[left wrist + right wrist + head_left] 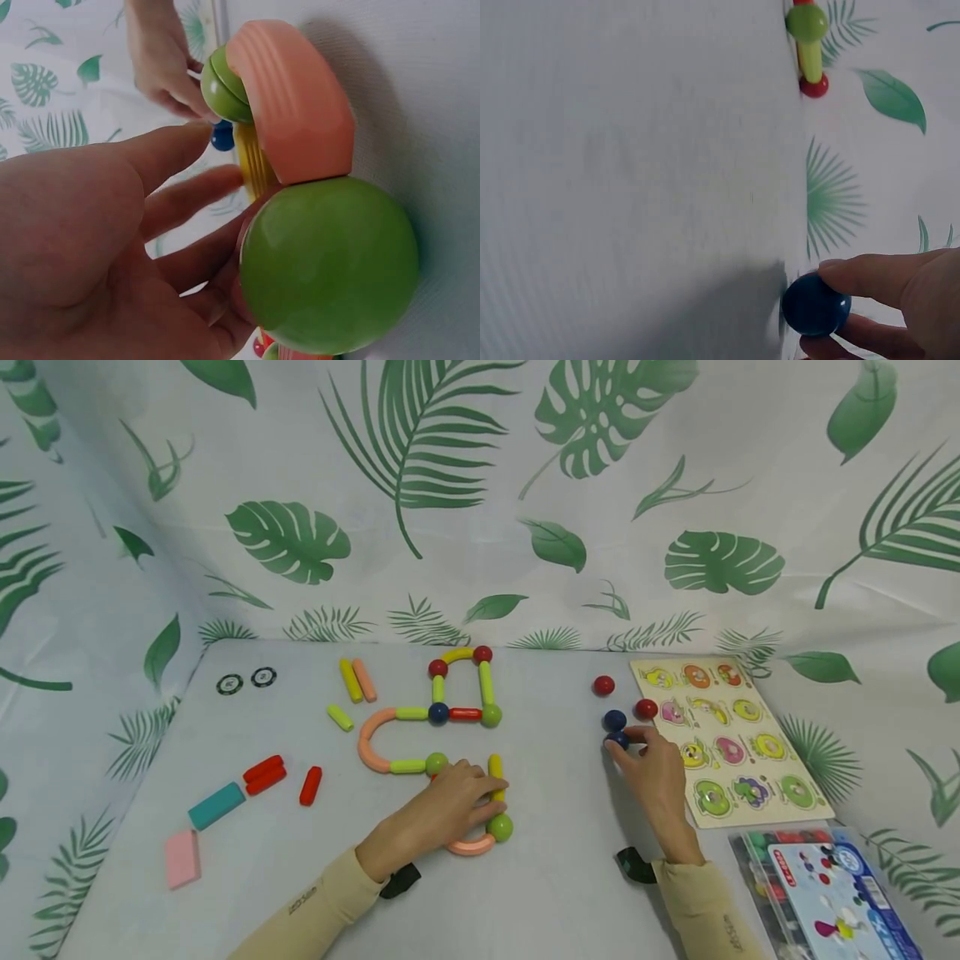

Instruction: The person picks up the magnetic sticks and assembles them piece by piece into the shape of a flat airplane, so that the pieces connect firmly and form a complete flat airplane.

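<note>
My right hand [655, 772] pinches a dark blue ball [816, 304] between thumb and fingers. Just beyond it in the head view lies a second blue ball [614, 720], with red balls [603, 685] close by. My left hand [450, 797] is over the near part of a linked figure of sticks and balls, hiding some of it. Its fingertips touch or nearly touch a yellow stick [497, 777], and the thumb stands apart from that stick in the left wrist view. Beside this hand are a green ball [330, 266] and a curved salmon-coloured stick [300, 105].
Loose yellow and salmon sticks [350, 680], red sticks [264, 774], a teal block [217, 806], a pink block [182, 859] and black discs [229, 684] lie leftward. On the right are a fruit picture board [750, 760] and a boxed set [832, 893].
</note>
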A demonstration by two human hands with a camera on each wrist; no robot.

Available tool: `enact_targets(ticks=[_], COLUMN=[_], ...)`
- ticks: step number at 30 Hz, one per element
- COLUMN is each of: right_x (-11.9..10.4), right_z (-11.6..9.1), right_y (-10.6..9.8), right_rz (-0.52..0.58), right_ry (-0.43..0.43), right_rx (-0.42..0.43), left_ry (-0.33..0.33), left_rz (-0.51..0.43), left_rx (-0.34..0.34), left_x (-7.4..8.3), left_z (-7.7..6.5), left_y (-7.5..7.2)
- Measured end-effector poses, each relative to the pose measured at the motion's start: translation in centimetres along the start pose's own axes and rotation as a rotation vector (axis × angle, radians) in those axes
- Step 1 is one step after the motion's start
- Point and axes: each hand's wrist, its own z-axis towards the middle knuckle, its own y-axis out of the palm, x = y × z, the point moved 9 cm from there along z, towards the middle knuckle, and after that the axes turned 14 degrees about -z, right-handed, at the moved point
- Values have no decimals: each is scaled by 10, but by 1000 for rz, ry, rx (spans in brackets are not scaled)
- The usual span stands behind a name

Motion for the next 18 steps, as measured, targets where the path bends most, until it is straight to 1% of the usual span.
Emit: enact_targets(ticks=[3,5,9,12,18], right_x=[-13,-26,-56,-80,-114], right_z=[-5,-7,-9,-10,-12], right_y=[6,13,26,35,52], right_rz=[8,21,58,80,93], right_ry=[-44,-87,-176,-224,-262], right_rx=[2,-15,-65,-96,-145], left_ry=[32,50,61,65,87], left_rz=[1,9,25,24,23], left_rx=[-18,-18,-21,-27,-30], left_x=[1,2,3,5,9], left_z=[-1,-2,-2,-2,-2], left_y=[2,2,1,1,1])
